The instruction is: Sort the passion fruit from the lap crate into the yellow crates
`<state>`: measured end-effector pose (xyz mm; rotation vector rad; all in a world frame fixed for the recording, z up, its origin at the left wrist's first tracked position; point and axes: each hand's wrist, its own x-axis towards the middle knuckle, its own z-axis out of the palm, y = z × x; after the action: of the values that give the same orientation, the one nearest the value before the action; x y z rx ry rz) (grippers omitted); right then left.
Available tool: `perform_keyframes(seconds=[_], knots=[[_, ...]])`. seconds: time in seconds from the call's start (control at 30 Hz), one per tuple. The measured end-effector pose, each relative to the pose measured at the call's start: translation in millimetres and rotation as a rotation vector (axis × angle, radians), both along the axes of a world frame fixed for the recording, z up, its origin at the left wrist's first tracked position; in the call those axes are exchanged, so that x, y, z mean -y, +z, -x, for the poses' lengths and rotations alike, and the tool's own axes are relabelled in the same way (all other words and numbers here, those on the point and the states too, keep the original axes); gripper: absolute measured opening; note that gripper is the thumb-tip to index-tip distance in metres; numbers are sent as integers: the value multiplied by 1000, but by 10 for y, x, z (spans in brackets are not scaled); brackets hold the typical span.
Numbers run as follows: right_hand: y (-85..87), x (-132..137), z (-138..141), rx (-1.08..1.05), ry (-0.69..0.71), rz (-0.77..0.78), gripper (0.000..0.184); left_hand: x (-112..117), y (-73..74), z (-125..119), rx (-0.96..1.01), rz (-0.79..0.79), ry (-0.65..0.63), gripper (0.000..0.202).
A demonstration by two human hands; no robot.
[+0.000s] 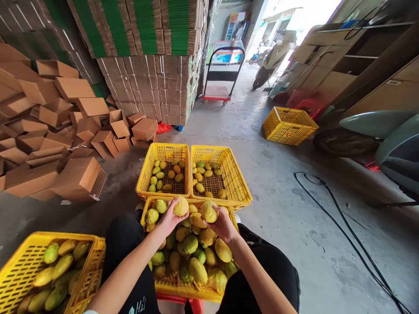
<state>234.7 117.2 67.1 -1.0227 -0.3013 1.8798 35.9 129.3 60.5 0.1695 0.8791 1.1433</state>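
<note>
My left hand (169,219) is closed around a pale yellow papaya (181,206). Facing it, my right hand (223,225) grips another yellow-green papaya (208,211) with a slightly lumpy skin. Both fruits are held apart, above the far side of a yellow plastic crate (193,293) between my knees. That crate is full of papayas (197,270) in greens and yellows. Just beyond it stand two more yellow crates, one at left (140,185) and one at right (240,183), each with a thin layer of fruit on its floor.
A fourth yellow crate (19,253) with longer papayas stands by my left leg. Cardboard boxes (75,176) lie piled at left, before stacked flat cartons (144,83). A hand trolley (218,91), another yellow crate (290,126), a black cable (340,213) and a scooter (397,148) are farther off.
</note>
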Motion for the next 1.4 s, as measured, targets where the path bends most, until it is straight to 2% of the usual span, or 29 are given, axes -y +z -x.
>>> perform_keyframes(seconds=[0.17,0.37,0.63,0.77,1.0,1.17,1.3,1.4], knots=[[-42,-9,14,-25,36,-32,19,-2,-27,6,-30,39,-65,30],[-36,-23,-4,-19,-8,-8,21,8,39,-15,12,24,1,28],[47,-20,-39,-153,20,-47,22,40,102,8,204,-11,-83,31],[44,-35,-23,-156,2,-44,24,50,98,-14,132,-27,-70,32],[74,14,55,48,4,-99,26,45,26,-20,66,-59,-70,32],[110,25,74,19,29,-79,27,23,-33,-23,67,-40,-51,31],[58,7,51,-10,-26,-62,25,14,10,-20,97,27,-55,31],[17,-21,9,-82,-86,-71,21,23,61,-12,173,12,-52,31]])
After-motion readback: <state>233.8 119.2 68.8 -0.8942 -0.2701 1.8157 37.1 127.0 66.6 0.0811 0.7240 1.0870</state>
